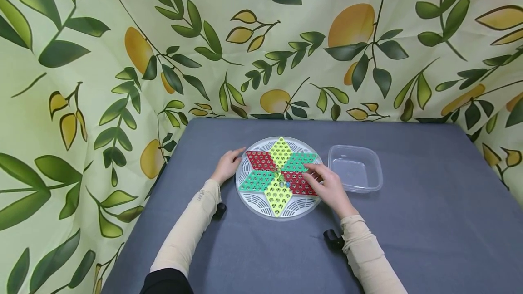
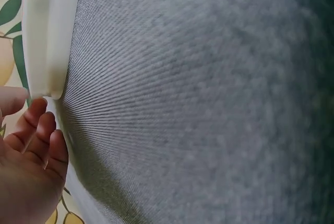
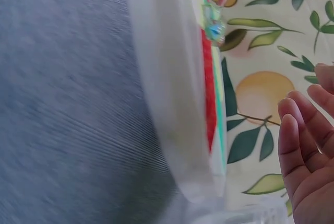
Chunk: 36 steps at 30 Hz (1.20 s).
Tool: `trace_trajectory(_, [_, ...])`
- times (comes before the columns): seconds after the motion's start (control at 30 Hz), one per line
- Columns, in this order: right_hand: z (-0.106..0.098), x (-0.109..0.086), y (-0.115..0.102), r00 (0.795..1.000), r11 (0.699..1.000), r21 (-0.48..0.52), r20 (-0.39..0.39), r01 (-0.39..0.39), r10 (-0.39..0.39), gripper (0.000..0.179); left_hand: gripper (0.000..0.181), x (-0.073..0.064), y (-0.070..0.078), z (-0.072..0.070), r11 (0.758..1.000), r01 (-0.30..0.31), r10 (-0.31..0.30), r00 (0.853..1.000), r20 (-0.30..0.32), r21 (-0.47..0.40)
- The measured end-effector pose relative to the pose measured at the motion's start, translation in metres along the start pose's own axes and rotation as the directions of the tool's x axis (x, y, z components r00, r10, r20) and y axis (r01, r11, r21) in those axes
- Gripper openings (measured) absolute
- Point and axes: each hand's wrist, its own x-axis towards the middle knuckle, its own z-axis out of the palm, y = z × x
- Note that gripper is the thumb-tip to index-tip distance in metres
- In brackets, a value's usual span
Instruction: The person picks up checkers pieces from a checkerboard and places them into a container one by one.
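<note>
A round white Chinese checkers board (image 1: pixel 258 201) with a star of red, green and yellow points lies on the table. A small cluster of glass marbles (image 1: pixel 281 178) sits around its middle, also visible beyond the rim in the right wrist view. My left hand (image 1: pixel 227 166) rests at the board's upper left edge, its fingertips right at the rim; the left wrist view shows the fingers (image 2: pixel 39 140) loosely bent there. Over the right-hand red point hovers my right hand (image 1: pixel 328 187), fingers loosely bent, thumb and index finger apart, nothing visible between them.
A clear plastic tub (image 1: pixel 354 169) stands just right of the board, close to my right hand. The grey cloth-covered table (image 1: pixel 261 253) meets a leaf-and-fruit patterned curtain (image 1: pixel 245 71) at the back and left. Dark wrist cameras (image 1: pixel 333 239) hang below both forearms.
</note>
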Motion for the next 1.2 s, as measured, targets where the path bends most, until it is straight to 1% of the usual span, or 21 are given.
trace_trajectory(0.17, [0.012,0.000,0.000,1.000,1.000,0.021,0.031,-0.002,0.001,0.028,0.041,0.001,-0.003,-0.003,1.000,0.018,-0.018,1.000,-0.012,0.016])
trace_trajectory(0.27, [0.018,0.000,-0.001,0.998,0.999,0.031,0.054,-0.024,0.022,0.027,0.041,0.002,-0.002,-0.003,1.000,0.023,-0.023,1.000,-0.004,0.018])
trace_trajectory(0.4, [0.025,0.000,-0.001,0.992,0.997,0.042,0.109,-0.061,0.056,0.027,0.040,0.003,0.000,-0.004,1.000,0.028,-0.028,1.000,0.011,0.014])
trace_trajectory(0.47, [0.029,0.000,0.000,0.988,0.996,0.049,0.133,-0.079,0.072,0.027,0.040,0.004,0.002,-0.005,0.999,0.039,-0.040,0.999,0.027,0.010])
trace_trajectory(0.53, [0.032,0.000,0.000,0.984,0.994,0.046,0.159,-0.094,0.086,0.027,0.039,0.004,0.003,-0.006,0.998,0.066,-0.066,0.996,0.052,-0.011])
trace_trajectory(0.7, [0.038,0.000,0.001,0.970,0.991,0.031,0.211,-0.129,0.120,0.027,0.039,0.006,0.005,-0.009,0.989,0.139,-0.132,0.984,0.119,-0.053])
trace_trajectory(0.8, [0.040,0.000,0.001,0.966,0.988,0.021,0.214,-0.152,0.144,0.026,0.039,0.007,0.005,-0.010,0.987,0.152,-0.144,0.980,0.138,-0.055])
trace_trajectory(1.0, [0.044,-0.001,0.000,0.955,0.979,0.004,0.221,-0.202,0.196,0.022,0.039,0.007,0.003,-0.009,0.984,0.167,-0.155,0.976,0.155,-0.066])
trace_trajectory(1.13, [0.046,-0.001,0.000,0.958,0.980,-0.014,0.211,-0.198,0.196,0.022,0.039,0.006,0.003,-0.008,0.982,0.170,-0.157,0.976,0.152,-0.078])
trace_trajectory(1.2, [0.047,-0.001,0.001,0.961,0.983,-0.032,0.209,-0.180,0.183,0.022,0.039,0.006,0.002,-0.008,0.981,0.174,-0.161,0.976,0.150,-0.081])
